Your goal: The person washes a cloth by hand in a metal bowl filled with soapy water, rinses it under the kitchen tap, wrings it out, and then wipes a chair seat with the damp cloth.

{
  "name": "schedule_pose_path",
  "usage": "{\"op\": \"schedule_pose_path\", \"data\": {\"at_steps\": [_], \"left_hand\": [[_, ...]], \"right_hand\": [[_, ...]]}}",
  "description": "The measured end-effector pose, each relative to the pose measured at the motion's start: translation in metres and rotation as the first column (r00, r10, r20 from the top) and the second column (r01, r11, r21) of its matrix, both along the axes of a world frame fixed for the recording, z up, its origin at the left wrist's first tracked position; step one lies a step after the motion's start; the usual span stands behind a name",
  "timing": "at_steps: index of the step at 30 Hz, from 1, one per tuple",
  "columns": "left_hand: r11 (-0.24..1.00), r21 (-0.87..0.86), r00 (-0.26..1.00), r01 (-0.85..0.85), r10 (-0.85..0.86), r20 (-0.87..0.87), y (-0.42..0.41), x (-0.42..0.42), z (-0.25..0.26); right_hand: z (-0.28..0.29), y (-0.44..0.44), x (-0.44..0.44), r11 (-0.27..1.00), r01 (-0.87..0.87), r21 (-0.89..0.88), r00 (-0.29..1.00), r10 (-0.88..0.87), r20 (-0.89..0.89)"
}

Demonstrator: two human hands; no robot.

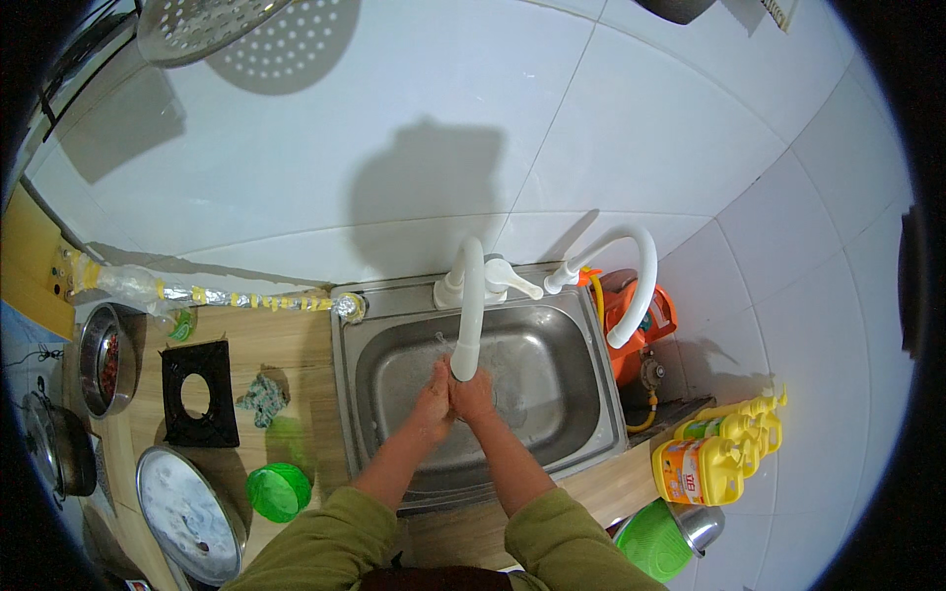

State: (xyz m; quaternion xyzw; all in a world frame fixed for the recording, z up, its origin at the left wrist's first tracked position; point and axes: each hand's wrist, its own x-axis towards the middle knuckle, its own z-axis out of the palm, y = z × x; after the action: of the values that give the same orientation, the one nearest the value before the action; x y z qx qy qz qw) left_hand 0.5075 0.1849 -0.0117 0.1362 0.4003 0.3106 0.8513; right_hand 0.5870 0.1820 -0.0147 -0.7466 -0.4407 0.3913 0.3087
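My left hand (436,399) and my right hand (471,391) are together under the spout of a white curved faucet (471,310), over a stainless steel sink (547,347). The palms face each other, and the spout covers part of the fingers. A little water splashes beside the fingertips. No object shows in either hand, though the space between the palms is hidden. The faucet's white lever (514,279) points to the right. A second white curved spout (643,273) stands at the sink's right back corner.
On the wooden counter at left lie a crumpled cloth (263,400), a black square frame (198,436), a green bowl (278,493), a round metal lid (188,517) and a steel bowl (126,362). Yellow jugs (698,473) and a green basket (654,543) are at right.
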Motion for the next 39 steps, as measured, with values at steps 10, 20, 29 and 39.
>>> {"op": "schedule_pose_path", "data": {"at_steps": [10,20,29,39], "left_hand": [[0.851,0.134,0.859,0.507,-0.513,0.005,0.012,-0.022,-0.001],[0.59,0.722,0.896,0.362,-0.005,-0.444,0.001,-0.005,-0.008],[0.348,0.24,0.192,0.906,0.165,-0.967,0.014,-0.014,-0.019],[0.623,0.609,0.835,0.491,-0.135,-0.534,0.038,-0.03,-0.021]], "right_hand": [[0.011,0.012,0.02,0.976,-0.215,0.028,0.498,0.135,-0.856],[-0.015,0.019,-0.003,0.985,-0.048,0.168,0.911,0.112,-0.398],[-0.023,0.014,-0.023,0.893,0.306,0.331,0.952,-0.294,-0.086],[0.003,-0.008,0.021,0.998,-0.031,-0.06,0.936,0.008,-0.351]]}}
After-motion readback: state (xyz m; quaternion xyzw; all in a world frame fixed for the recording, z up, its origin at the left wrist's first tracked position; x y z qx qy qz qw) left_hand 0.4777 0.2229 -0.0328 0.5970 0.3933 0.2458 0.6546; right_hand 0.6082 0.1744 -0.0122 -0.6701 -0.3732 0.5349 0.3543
